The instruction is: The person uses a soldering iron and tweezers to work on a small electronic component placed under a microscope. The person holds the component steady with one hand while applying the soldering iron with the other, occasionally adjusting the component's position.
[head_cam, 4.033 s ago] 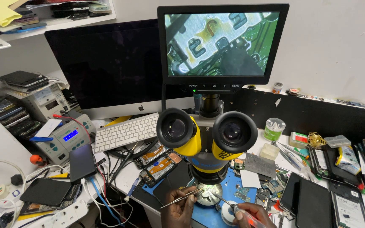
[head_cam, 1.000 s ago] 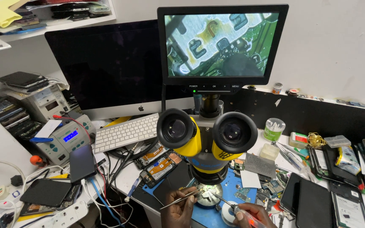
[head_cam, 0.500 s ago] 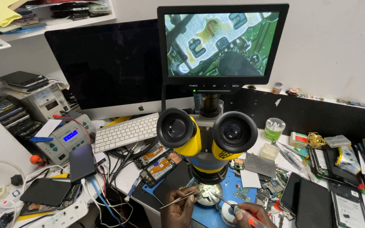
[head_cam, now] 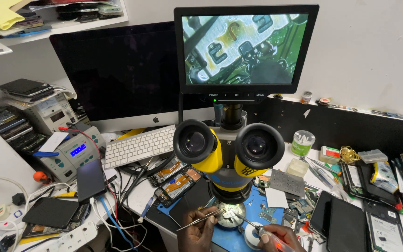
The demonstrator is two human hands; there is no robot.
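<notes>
left hand (head_cam: 197, 231) clamped on tweezers (head_cam: 200, 218) | right hand (head_cam: 276, 238) clamped on probe (head_cam: 250, 225) | small board (head_cam: 229, 215) at 12 o'clock, between both tips | tweezers' long axis toward 2 o'clock, tip nearer

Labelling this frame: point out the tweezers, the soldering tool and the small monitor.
tweezers (head_cam: 200, 219), head view, middle of the metal shaft, in left hand (head_cam: 197, 233).
soldering tool (head_cam: 276, 243), head view, red-lit handle, in right hand (head_cam: 276, 235).
small monitor (head_cam: 244, 47), head view, centre of the screen.
</notes>
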